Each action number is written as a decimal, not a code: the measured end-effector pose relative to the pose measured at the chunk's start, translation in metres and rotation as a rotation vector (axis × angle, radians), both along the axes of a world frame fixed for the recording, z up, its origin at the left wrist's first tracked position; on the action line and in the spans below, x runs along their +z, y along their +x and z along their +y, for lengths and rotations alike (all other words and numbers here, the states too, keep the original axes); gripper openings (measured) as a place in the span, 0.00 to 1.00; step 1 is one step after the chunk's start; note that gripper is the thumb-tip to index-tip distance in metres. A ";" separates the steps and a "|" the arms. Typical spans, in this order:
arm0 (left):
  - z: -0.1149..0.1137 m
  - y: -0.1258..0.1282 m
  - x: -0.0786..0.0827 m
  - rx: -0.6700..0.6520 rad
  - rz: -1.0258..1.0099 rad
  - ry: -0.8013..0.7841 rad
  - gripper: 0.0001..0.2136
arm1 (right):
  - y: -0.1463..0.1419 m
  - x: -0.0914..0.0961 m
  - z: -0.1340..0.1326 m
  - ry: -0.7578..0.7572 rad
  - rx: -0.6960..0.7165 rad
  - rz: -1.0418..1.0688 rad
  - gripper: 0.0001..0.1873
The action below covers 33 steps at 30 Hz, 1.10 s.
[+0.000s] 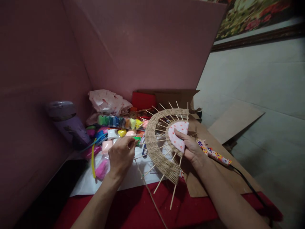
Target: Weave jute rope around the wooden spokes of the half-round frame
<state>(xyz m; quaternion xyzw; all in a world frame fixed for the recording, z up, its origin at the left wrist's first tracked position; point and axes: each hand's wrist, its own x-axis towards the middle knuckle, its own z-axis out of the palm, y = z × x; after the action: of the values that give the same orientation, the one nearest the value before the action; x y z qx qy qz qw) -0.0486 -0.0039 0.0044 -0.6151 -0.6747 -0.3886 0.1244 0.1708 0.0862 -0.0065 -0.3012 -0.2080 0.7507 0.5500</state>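
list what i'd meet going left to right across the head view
Purple lidded bottle, long thin yellow strip, left hand, brown half-ring of woven twine, white half-disc with red dots, right hand, flower-patterned corded tool.

A head-worn camera faces forward and down from the near side of a red-covered table, left hand and right hand close before it, a pink panel beyond.
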 end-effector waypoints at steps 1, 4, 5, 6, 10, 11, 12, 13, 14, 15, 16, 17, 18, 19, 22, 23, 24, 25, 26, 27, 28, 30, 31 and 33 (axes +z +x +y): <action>0.000 0.000 0.000 -0.009 0.002 -0.013 0.04 | 0.000 0.001 -0.001 -0.025 0.033 -0.031 0.07; 0.000 0.002 0.000 -0.024 0.003 -0.036 0.04 | -0.001 0.005 -0.004 -0.061 0.091 -0.083 0.06; 0.000 0.002 0.000 -0.029 0.003 -0.034 0.04 | -0.001 0.005 -0.005 -0.061 0.097 -0.082 0.06; 0.000 0.002 0.000 -0.033 0.003 -0.028 0.03 | -0.001 0.006 -0.005 -0.060 0.101 -0.081 0.06; 0.001 0.000 -0.002 -0.063 0.007 -0.034 0.02 | 0.000 0.006 -0.005 -0.060 0.103 -0.088 0.05; 0.001 -0.001 -0.003 -0.070 0.004 -0.045 0.03 | 0.000 0.006 -0.004 -0.060 0.103 -0.095 0.05; 0.001 -0.001 -0.003 -0.076 -0.002 -0.057 0.03 | 0.001 0.006 -0.003 -0.061 0.102 -0.104 0.05; 0.002 -0.002 -0.003 -0.081 -0.009 -0.067 0.03 | 0.002 0.006 -0.003 -0.057 0.095 -0.113 0.05; 0.002 -0.003 -0.003 -0.087 -0.017 -0.073 0.04 | 0.004 0.006 -0.002 -0.050 0.085 -0.121 0.05; 0.003 -0.004 -0.003 -0.093 -0.024 -0.077 0.04 | 0.005 0.007 -0.001 -0.044 0.071 -0.127 0.05; 0.003 -0.005 -0.003 -0.099 -0.029 -0.079 0.05 | 0.007 0.008 0.000 -0.034 0.058 -0.130 0.05; 0.004 -0.006 -0.003 -0.103 -0.033 -0.079 0.05 | 0.008 0.009 0.001 -0.024 0.048 -0.131 0.05; 0.004 -0.007 -0.003 -0.108 -0.036 -0.078 0.04 | 0.010 0.010 0.001 -0.017 0.041 -0.133 0.06; 0.005 -0.007 -0.004 -0.113 -0.036 -0.077 0.04 | 0.012 0.011 0.001 -0.019 0.038 -0.141 0.06; 0.006 -0.009 -0.005 -0.116 -0.003 -0.071 0.05 | 0.017 0.014 0.002 -0.042 0.045 -0.170 0.06; 0.006 -0.009 -0.005 -0.116 0.013 -0.067 0.05 | 0.018 0.015 0.003 -0.050 0.050 -0.176 0.06; 0.007 -0.010 -0.006 -0.117 0.026 -0.064 0.06 | 0.019 0.015 0.003 -0.054 0.054 -0.177 0.06; 0.007 -0.010 -0.006 -0.117 0.030 -0.060 0.06 | 0.020 0.015 0.004 -0.056 0.056 -0.172 0.06; 0.008 -0.011 -0.007 -0.119 0.023 -0.057 0.06 | 0.021 0.015 0.005 -0.059 0.058 -0.166 0.06; 0.008 -0.011 -0.007 -0.124 0.004 -0.054 0.07 | 0.022 0.016 0.005 -0.064 0.062 -0.158 0.06; 0.009 -0.012 -0.008 -0.132 -0.029 -0.051 0.07 | 0.022 0.016 0.006 -0.072 0.066 -0.151 0.06; 0.010 -0.013 -0.009 -0.148 -0.130 -0.062 0.06 | 0.021 0.016 0.005 -0.088 0.085 -0.137 0.07; 0.011 -0.013 -0.010 -0.156 -0.198 -0.077 0.06 | 0.020 0.017 0.004 -0.099 0.106 -0.130 0.07; 0.012 -0.012 -0.011 -0.178 -0.368 -0.134 0.06 | 0.016 0.018 0.002 -0.120 0.150 -0.111 0.08</action>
<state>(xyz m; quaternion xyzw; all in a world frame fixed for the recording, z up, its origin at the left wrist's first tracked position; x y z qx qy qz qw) -0.0601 0.0080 -0.0063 -0.5978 -0.6534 -0.4581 -0.0767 0.1872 0.0879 0.0112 -0.3584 -0.2146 0.7829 0.4610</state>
